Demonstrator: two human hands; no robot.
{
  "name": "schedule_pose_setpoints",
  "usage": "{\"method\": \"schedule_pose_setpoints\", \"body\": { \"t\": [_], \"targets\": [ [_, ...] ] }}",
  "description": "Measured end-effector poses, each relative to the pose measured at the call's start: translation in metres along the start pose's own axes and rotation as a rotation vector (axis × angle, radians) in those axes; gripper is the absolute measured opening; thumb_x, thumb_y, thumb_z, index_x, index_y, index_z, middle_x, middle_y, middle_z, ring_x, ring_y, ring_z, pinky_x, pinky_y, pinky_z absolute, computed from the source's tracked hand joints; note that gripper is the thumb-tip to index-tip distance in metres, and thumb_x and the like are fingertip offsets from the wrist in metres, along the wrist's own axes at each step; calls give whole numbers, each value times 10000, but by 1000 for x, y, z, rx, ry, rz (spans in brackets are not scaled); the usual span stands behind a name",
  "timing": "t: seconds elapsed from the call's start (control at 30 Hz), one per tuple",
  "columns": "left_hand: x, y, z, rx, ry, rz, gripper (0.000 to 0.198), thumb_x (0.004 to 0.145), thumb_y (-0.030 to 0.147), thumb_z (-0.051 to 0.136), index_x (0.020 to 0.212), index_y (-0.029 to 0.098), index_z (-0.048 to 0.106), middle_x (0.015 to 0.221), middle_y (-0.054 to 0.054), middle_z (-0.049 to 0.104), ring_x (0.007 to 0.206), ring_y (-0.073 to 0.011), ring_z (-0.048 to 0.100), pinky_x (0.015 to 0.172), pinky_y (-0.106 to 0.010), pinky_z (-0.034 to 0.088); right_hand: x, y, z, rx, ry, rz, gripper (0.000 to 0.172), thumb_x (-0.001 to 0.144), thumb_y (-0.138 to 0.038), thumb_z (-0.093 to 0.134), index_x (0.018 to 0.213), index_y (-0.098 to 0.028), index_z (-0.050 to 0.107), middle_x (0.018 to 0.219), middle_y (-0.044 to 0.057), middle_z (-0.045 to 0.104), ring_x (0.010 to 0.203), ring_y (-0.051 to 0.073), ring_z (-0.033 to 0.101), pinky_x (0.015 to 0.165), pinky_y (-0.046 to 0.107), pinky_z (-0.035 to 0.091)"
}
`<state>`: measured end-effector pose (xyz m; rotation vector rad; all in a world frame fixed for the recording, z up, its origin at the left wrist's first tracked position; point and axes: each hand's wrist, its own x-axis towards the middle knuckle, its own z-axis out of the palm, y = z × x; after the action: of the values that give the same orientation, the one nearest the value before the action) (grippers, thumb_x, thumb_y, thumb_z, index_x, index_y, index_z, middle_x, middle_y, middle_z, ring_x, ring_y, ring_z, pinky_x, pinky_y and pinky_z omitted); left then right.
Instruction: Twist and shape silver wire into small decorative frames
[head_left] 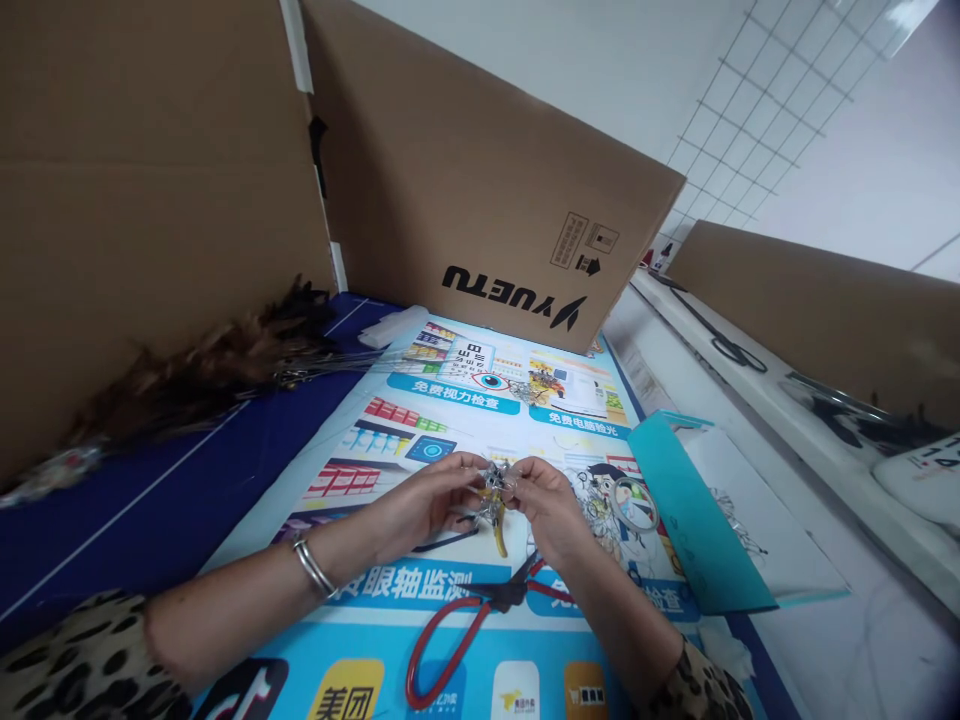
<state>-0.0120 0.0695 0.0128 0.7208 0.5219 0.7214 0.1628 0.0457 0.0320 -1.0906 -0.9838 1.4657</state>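
Note:
Fingertips pinched, my left hand (439,492) and my right hand (551,508) meet over the middle of the mat. Between them is a small shiny silver piece (496,478), possibly beaded or wire work; its exact kind is too small to make out. A yellow curved handle (501,535) shows just under the fingers, partly hidden by them. Closer to me lie red-handled scissors (510,596) with dark blades, their right handle partly behind my right wrist. Beside my right hand is a tangle of fine wire pieces (600,505) with a round clear disc (634,503).
Cardboard panels (480,150) wall the back and left. Brown feathery stems (202,370) lie on the blue cloth at left. An open turquoise box (697,520) holding wire bits stands at right, near a white ledge (720,310) with black scissors (739,352).

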Motion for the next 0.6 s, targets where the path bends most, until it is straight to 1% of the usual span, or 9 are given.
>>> {"method": "schedule_pose_setpoints", "body": {
  "t": [0.17,0.27,0.37,0.5,0.6],
  "targets": [
    [-2,-1,4,-4,37,12,171,764,309,625,829,170,550,704,1,545,601,-96,513,558,-225,407,0,-1,6,-15,-20,-3,110,657,-217,671,688,-164,579,638,-11,563,576,100,486,586,237,390],
    [-5,0,8,6,71,14,187,742,312,652,811,171,550,648,28,514,536,-69,467,533,-203,391,0,-2,10,-25,-8,-7,138,631,-226,692,689,-166,581,614,-19,564,556,96,491,564,228,383],
    [-9,4,11,61,124,75,218,738,353,647,797,167,550,649,30,511,508,-60,437,485,-183,354,-1,-5,13,-40,-6,1,167,634,-259,699,702,-165,578,603,-17,576,558,100,519,561,225,386],
    [-10,16,9,193,189,157,237,750,382,616,741,158,538,588,40,481,466,-61,391,439,-183,297,-4,-14,17,-7,-21,27,191,667,-297,679,719,-163,554,657,13,624,581,122,576,567,238,405],
    [-10,30,6,255,202,176,207,732,344,625,718,158,533,544,48,448,443,-67,377,424,-188,272,-6,-27,20,58,-82,7,191,685,-298,659,685,-163,525,705,37,644,620,145,610,584,253,423]
  ]
}}
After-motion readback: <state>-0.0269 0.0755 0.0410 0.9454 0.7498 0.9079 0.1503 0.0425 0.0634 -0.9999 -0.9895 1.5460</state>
